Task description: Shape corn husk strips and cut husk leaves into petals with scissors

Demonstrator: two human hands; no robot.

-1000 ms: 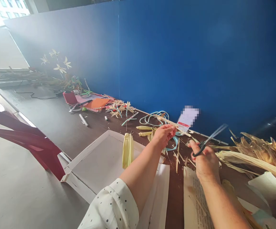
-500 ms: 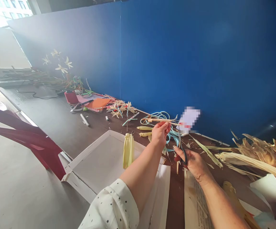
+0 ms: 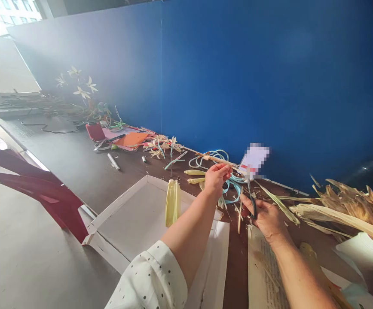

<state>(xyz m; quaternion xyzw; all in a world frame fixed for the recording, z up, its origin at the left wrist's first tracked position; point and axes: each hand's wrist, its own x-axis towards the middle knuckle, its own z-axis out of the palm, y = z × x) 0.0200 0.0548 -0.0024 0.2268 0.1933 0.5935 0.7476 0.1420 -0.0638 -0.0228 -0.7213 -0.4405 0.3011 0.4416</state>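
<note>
My left hand point(image 3: 217, 180) pinches a thin pale strip of dried plant husk point(image 3: 218, 160), held level over the table. In my right hand point(image 3: 266, 218) are scissors point(image 3: 253, 205) with dark handles, their blades pointing up near the strip's right end. Whether the blades touch the strip I cannot tell. Below and behind the hands lies light blue ribbon-like cord point(image 3: 233, 192). Left of my left hand are small yellow-green husk rolls point(image 3: 195, 173). A yellow-green husk bundle point(image 3: 172, 202) hangs by the box edge.
A shallow white cardboard box point(image 3: 119, 201) sits at the table's front. Dried husks point(image 3: 350, 198) pile up at right, near a white cup-like thing point(image 3: 367, 249). A blue partition point(image 3: 238, 77) runs along the back. Husk flowers point(image 3: 160, 146) and an orange sheet point(image 3: 131, 139) lie farther left.
My right hand with the scissors has shifted slightly right. The strip's left end in my left hand has risen, so the strip now slants down to the right.
</note>
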